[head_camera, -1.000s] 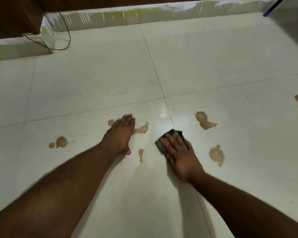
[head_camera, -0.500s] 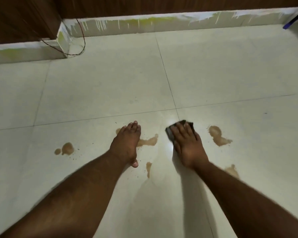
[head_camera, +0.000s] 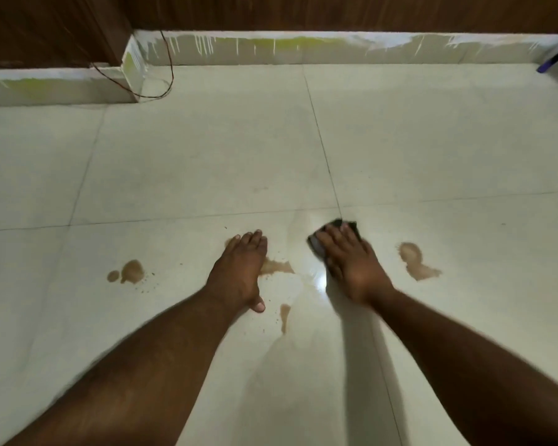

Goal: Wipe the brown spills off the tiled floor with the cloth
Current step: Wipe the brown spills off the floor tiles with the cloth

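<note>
Several brown spills (head_camera: 416,262) left beside cloth (head_camera: 335,230); right hand (head_camera: 351,265) flat, pressing it; left hand (head_camera: 239,272) open beside, could smear spill underneath.

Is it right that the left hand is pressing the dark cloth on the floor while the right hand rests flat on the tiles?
Not quite: the hands are swapped. In the head view, the right hand presses the dark cloth on the floor, while the left hand rests flat on the tiles.
</note>
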